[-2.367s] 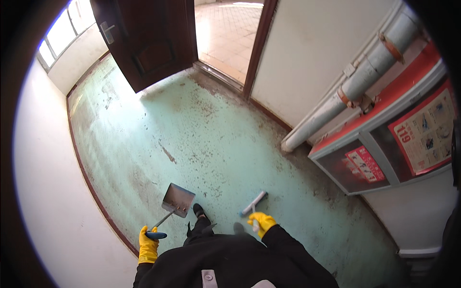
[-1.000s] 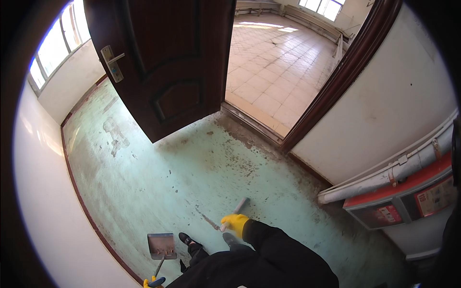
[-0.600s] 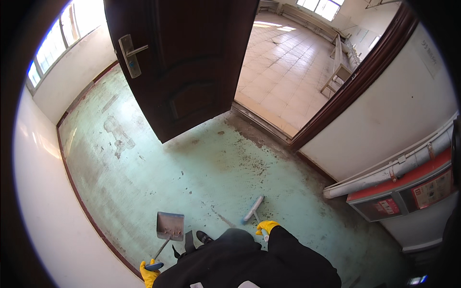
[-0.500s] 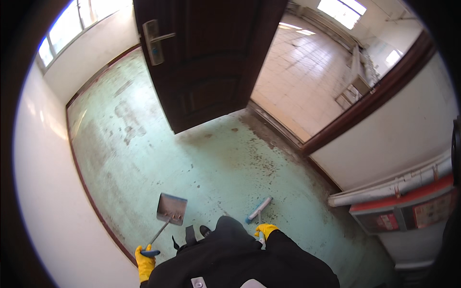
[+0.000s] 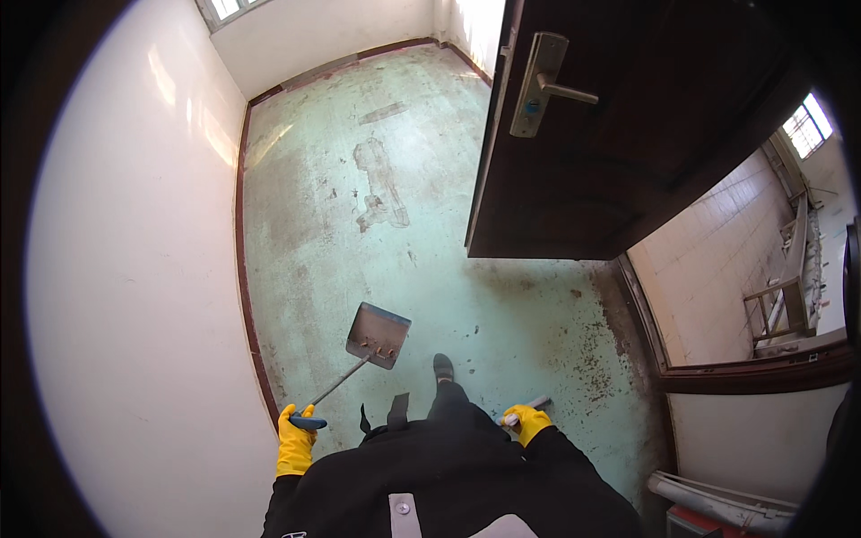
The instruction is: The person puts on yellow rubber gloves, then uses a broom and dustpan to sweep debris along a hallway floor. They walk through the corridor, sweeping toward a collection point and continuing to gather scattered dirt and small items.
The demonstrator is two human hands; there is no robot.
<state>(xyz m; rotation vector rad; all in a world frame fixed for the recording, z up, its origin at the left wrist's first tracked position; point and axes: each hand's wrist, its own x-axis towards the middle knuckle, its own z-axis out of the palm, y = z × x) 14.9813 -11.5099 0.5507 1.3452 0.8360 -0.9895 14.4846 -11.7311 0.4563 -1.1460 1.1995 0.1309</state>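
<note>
My left hand (image 5: 294, 439), in a yellow glove, is shut on the blue grip of a metal dustpan (image 5: 378, 334), whose long thin handle slants up to the grey pan held above the green floor. In a matching yellow glove, my right hand (image 5: 527, 421) grips a pale brush handle (image 5: 526, 409); the brush head is hidden behind my dark jacket. One black shoe (image 5: 443, 367) shows on the floor between the two hands.
A dark brown door (image 5: 628, 134) with a metal lever handle (image 5: 543, 82) stands open at upper right, over a dirty threshold (image 5: 641, 332) leading to a tiled room. A white wall (image 5: 134, 269) with a brown skirting runs along the left. Grey pipes (image 5: 726, 507) lie at lower right.
The view has swung left, so the door now sits at upper right and the tiled room at the right edge. Both hands keep their hold; the dustpan stays out in front on the left.
</note>
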